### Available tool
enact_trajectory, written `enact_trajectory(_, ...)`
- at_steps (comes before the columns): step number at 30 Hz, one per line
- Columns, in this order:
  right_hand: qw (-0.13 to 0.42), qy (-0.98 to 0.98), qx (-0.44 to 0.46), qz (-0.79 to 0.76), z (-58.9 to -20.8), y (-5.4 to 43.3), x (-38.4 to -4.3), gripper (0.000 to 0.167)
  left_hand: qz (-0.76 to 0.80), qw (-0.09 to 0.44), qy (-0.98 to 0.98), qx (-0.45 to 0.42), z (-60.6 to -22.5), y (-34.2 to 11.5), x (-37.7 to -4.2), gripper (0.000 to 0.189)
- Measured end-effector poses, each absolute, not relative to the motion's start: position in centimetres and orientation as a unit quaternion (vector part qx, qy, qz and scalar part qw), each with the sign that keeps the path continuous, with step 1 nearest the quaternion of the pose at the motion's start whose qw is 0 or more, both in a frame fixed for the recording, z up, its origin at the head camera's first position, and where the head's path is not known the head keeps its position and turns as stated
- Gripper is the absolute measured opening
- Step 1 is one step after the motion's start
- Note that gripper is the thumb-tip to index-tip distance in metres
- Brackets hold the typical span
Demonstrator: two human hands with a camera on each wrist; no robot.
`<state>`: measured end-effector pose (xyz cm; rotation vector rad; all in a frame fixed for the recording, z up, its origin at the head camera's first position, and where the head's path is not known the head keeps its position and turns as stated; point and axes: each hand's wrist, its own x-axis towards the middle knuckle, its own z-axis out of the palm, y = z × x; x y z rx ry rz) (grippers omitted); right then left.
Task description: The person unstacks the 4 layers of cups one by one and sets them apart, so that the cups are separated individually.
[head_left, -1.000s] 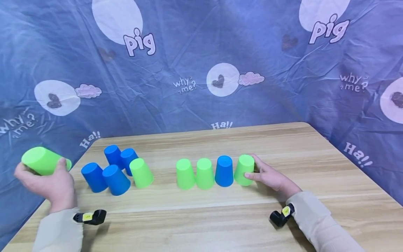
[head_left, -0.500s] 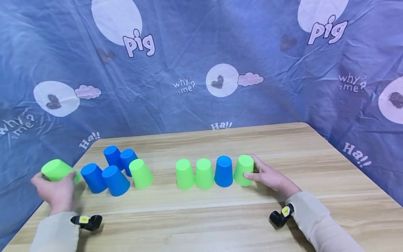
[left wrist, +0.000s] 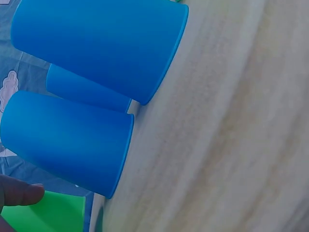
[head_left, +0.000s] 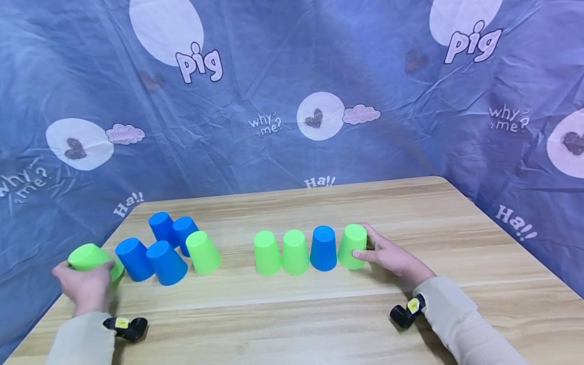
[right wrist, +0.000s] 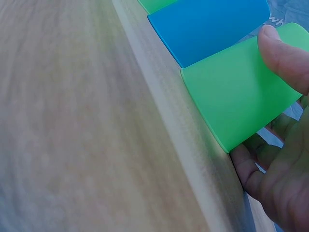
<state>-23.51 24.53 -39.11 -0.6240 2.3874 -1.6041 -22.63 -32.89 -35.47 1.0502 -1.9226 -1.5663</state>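
At the table's left edge my left hand (head_left: 86, 289) holds a green cup (head_left: 88, 256), tilted with its closed base toward the upper left. The left wrist view shows the thumb (left wrist: 21, 191) across that green cup (left wrist: 53, 212), beside an upside-down blue cup (left wrist: 67, 142). My right hand (head_left: 388, 256) grips an inverted green cup (head_left: 350, 246) at the right end of a row. Its thumb lies on the near side of this green cup (right wrist: 236, 92), with other fingers around the far side. Left of it in the row stand a blue cup (head_left: 323, 248) and two green cups (head_left: 295, 252).
Right of the left hand, several upside-down blue cups (head_left: 166, 263) cluster with one green cup (head_left: 203, 252). A gap of wooden table (head_left: 283, 319) separates cluster and row. Behind the table hangs a blue printed cloth (head_left: 255, 66).
My left hand has lowered the green cup and brought it right, closer to the blue cups. The right hand stays on its green cup.
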Motion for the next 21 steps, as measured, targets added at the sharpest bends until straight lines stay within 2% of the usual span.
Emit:
enact_trajectory(14,0.098,0.814,-0.19,-0.541,-39.13,24.54,-23.25,0.068,-0.543,0.205,-0.711,0.396,-36.36,-32.93,-22.91,0.086)
enact_trajectory(21,0.098,0.813,-0.199,-0.539,-39.12,24.57,-23.37,0.065,-0.541,0.191,-0.72,0.391,-36.47,-33.12,-22.82,0.09)
